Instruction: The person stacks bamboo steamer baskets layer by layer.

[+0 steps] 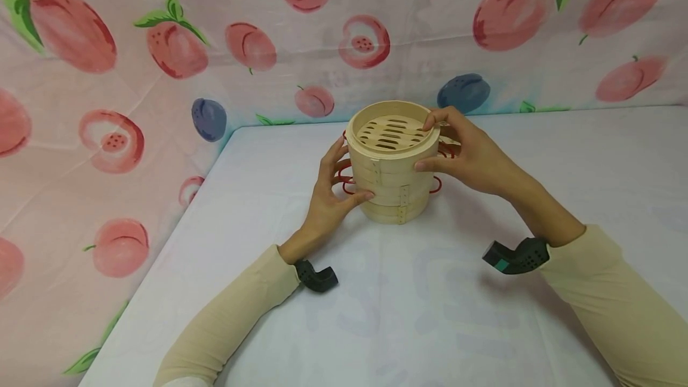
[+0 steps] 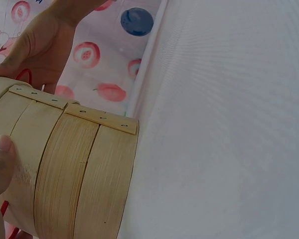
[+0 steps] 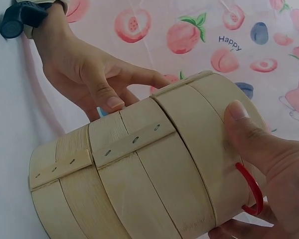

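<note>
A stack of round bamboo steamer baskets (image 1: 387,187) stands on the white table, its slatted top tier facing up and red loops on its sides. My left hand (image 1: 329,199) holds the stack's left side, thumb on the front wall and fingers behind. My right hand (image 1: 473,154) grips the top tier at the right, thumb on its outer wall and index finger over the rim. In the right wrist view, overlapping pinned seams mark the bamboo wall (image 3: 154,149), and a red loop (image 3: 251,189) shows beside my right hand. The left wrist view shows the lower tiers (image 2: 89,164) close up.
A white cloth covers the table (image 1: 408,315). Behind and to the left hangs a pink curtain (image 1: 258,94) printed with peaches and blue fruit. Each wrist wears a black camera mount, the left one (image 1: 317,278) and the right one (image 1: 518,255).
</note>
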The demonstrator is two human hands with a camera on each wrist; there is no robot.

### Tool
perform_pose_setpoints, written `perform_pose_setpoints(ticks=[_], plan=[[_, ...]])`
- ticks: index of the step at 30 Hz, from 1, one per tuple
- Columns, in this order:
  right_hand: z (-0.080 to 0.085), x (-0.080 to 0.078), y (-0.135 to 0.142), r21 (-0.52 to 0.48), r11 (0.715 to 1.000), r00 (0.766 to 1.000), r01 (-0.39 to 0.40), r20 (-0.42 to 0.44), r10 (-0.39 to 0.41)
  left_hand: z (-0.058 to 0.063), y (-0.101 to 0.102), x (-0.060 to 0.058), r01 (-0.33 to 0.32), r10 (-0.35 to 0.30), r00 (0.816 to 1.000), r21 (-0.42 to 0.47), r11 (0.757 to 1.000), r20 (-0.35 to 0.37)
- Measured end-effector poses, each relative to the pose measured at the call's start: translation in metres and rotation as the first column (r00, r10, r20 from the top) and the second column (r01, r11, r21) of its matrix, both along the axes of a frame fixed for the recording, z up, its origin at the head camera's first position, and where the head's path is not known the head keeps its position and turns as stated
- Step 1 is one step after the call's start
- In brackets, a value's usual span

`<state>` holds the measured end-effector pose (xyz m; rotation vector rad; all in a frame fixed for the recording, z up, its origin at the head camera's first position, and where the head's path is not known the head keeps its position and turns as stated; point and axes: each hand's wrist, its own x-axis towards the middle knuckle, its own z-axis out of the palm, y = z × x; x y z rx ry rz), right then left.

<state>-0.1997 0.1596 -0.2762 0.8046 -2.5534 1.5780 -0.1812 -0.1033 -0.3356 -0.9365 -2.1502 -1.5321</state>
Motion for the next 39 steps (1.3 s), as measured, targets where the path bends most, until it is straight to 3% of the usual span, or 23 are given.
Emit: perform_pose_setpoints(ticks=[20, 39], plan=[[-0.001, 0.001, -0.001, 0.016, 1.0, 0.999, 0.014, -0.042, -0.013, 0.0, -0.001, 0.002, 0.001, -0.002, 0.999, 0.022, 1.0, 0.052], [-0.014, -0.011, 0.004, -0.078, 0.997, 0.998, -0.029, -0.061, 0.024, 0.002, 0.0, 0.002, 0.015, -0.017, 0.999, 0.037, 0.999, 0.044]])
